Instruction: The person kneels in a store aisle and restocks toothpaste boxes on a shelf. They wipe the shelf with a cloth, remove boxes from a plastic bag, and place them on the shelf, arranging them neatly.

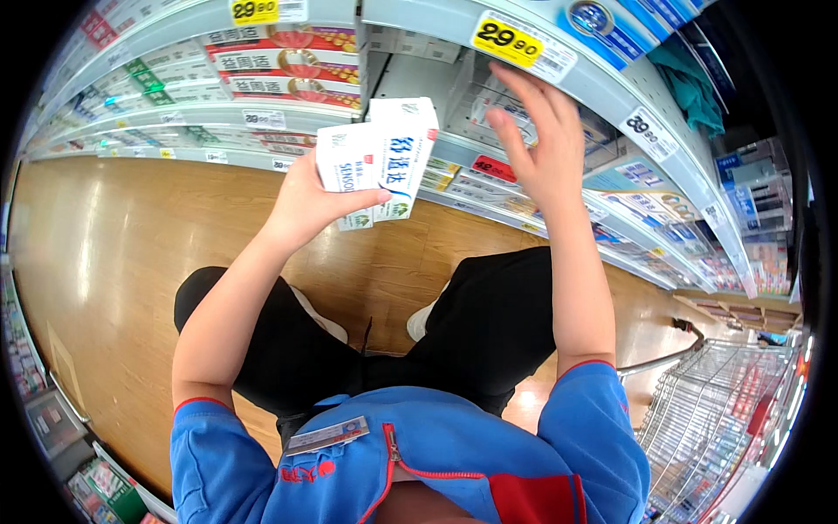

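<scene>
My left hand (304,200) grips white toothpaste cartons (402,160) with blue lettering and small green leaf marks, its thumb across their front. They are held above the floor, in front of the shelving. My right hand (540,131) is raised with fingers spread and nothing in it. Its fingertips reach under the front edge of an upper shelf (452,23), beside a clear plastic divider box (468,98). White cartons (501,108) show inside that box, partly hidden by the hand. More white cartons (412,44) stand at the back of the same shelf bay.
Red and white toothpaste cartons (288,65) are stacked on the left part of the shelf. Price tags (517,42) line the shelf edges. A wire shopping cart (713,393) stands at the right. Wood-patterned floor (131,249) lies below, with another display at the far left.
</scene>
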Tool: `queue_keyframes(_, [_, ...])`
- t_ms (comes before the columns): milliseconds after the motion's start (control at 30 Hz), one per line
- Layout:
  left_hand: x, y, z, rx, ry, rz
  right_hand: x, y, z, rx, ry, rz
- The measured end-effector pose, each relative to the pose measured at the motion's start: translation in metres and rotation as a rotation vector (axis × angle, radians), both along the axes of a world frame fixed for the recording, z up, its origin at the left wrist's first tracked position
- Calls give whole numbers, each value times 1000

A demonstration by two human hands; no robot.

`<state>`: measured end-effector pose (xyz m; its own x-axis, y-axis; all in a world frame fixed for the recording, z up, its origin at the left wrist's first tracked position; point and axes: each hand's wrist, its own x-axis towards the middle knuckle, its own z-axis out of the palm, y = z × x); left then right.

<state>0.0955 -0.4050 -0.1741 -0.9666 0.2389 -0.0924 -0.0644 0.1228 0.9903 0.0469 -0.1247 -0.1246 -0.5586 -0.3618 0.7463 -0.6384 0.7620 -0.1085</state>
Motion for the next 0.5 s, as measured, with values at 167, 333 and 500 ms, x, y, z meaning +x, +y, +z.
queue_keyframes(167, [-4, 3, -2, -138, 117, 17, 32, -43, 10, -200, -508, 366])
queue_keyframes(333, [-14, 9, 9, -105, 142, 12, 25, -54, 9, -408, -656, 339])
queue_keyframes(500, [-31, 7, 16, -41, 180, -14, 18, -61, 12, -460, -666, 330])
